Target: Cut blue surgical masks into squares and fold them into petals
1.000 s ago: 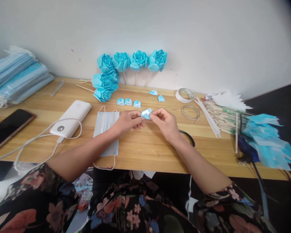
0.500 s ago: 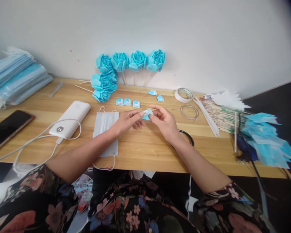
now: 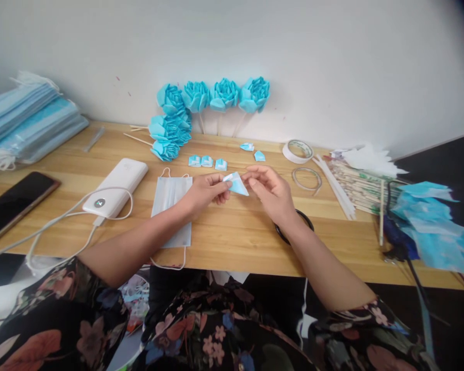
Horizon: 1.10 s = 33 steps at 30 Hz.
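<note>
A small folded piece of blue and white mask fabric (image 3: 237, 185) is pinched between the thumb and fingers of my left hand (image 3: 212, 189), its pointed end toward the right. Close by on its right, my right hand (image 3: 271, 191) has its fingers apart and holds nothing. Beyond the hands lie several small folded blue pieces (image 3: 206, 161), and two more folded pieces (image 3: 259, 155) sit farther right. A flat face mask (image 3: 172, 206) lies partly under my left forearm. Blue fabric roses (image 3: 224, 95) on sticks stand against the wall, with more roses (image 3: 166, 129) stacked at their left.
At the left are a stack of masks (image 3: 34, 116), a phone (image 3: 17, 206) and a white power bank (image 3: 116, 188) with its cable. A tape roll (image 3: 297, 151), wire coil (image 3: 307, 178), wooden sticks (image 3: 361, 188) and blue fabric sheets (image 3: 433, 226) lie at the right.
My right hand has let go of the folded fabric piece and moved slightly right. The piece stays in my left hand, showing more of its pointed end. The view has shifted a little.
</note>
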Each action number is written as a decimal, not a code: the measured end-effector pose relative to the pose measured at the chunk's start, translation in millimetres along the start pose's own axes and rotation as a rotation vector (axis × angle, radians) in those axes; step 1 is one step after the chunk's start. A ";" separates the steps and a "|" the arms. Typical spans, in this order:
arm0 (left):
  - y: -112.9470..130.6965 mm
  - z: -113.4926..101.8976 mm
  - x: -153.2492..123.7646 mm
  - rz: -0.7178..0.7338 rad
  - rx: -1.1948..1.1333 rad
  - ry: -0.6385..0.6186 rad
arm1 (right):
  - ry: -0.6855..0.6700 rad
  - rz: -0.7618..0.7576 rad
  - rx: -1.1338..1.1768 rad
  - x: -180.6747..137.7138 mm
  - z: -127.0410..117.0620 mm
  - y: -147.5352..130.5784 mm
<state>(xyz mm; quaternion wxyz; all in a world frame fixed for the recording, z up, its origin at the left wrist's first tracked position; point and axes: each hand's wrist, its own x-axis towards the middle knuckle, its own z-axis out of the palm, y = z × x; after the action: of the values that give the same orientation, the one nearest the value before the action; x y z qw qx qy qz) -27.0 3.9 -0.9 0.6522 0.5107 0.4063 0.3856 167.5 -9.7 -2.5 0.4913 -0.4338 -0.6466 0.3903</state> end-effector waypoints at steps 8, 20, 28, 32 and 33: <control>0.8 -0.4 -1.2 -0.043 -0.100 -0.015 | -0.084 -0.237 -0.250 0.5 -5.5 -0.3; 2.0 1.4 -1.5 -0.018 0.044 0.012 | -0.129 0.059 -0.020 2.1 0.9 -1.0; 1.8 0.9 -1.7 -0.012 0.078 -0.012 | -0.074 0.151 -0.005 1.7 4.8 -2.5; 1.2 1.7 -2.1 -0.006 0.095 -0.009 | -0.058 0.158 0.011 1.6 5.9 0.7; 1.1 1.9 -2.1 -0.006 0.100 -0.009 | -0.053 0.162 0.014 1.5 6.0 1.6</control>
<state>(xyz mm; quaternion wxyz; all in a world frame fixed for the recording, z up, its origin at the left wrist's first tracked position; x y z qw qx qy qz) -26.2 1.5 0.7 0.6288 0.5430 0.4238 0.3608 161.7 -8.2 -4.8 0.4440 -0.4707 -0.6193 0.4447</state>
